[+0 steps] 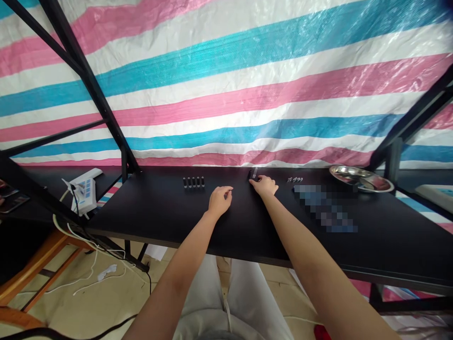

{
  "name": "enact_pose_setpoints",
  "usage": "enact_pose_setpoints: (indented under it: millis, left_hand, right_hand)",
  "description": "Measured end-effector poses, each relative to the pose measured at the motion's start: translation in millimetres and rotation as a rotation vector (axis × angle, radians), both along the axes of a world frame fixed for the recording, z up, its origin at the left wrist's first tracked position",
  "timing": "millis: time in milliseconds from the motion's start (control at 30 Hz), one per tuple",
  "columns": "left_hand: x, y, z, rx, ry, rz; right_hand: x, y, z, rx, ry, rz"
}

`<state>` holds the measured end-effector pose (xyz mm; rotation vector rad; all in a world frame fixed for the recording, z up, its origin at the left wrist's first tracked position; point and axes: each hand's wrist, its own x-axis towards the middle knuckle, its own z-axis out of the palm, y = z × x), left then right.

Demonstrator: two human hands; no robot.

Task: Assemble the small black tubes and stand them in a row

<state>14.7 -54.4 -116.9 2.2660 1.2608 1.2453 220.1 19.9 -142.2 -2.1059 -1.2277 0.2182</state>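
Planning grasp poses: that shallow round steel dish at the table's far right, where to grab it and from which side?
Pinch the near-left rim of the shallow round steel dish, coming from the front left. It lies flat with a thin flared lip and no handle, and a black frame post crowds its right side, so that edge is probably freest.

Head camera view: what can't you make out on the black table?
All in the head view.
Small piece by the right hand: too small, partly behind fingers.
Row of dark parts: too small to identify.
Silvery bits: too small.
Patch beside them: pixelated blur.
Left hand: curled, contents hidden.
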Motion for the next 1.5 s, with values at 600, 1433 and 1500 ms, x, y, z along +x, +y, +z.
enact_pose_setpoints:
  millis: [600,1433,1500]
  left_hand:
    - [2.3,-1.9,0.4,-0.012,0.044,0.016]
    - [-0.7,-0.9,6.6,-0.102,-0.315,0.078]
    - [-0.5,-3.0,9.0,-0.099,-0.341,0.056]
  right_hand:
    - [-24.1,0.1,7.4,-0.024,-0.084,0.209]
    - [-56.1,-58.0,7.8,0.366,0.099,0.71]
    - [-55.2,-57.3,7.3,0.385,0.08,0.703]
